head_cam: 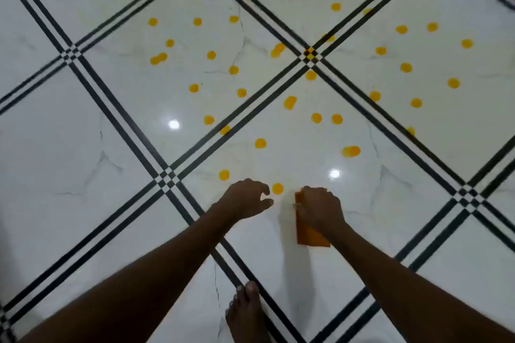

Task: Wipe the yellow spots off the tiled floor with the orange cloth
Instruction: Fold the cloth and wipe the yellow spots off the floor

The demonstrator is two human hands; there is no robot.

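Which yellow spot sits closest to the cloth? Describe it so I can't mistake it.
Start at the two hands low on the white tiled floor. The spot lies in the gap between the left hand and the right hand holding the orange cloth. No other spot lies between them.

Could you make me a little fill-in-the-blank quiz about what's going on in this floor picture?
1. The right hand holds the ____ cloth.
2. The left hand holds ____.
3. The nearest spot lies ____ the two hands.
4. A bare ____ shows at the bottom edge.

Missing words: orange; nothing; between; foot
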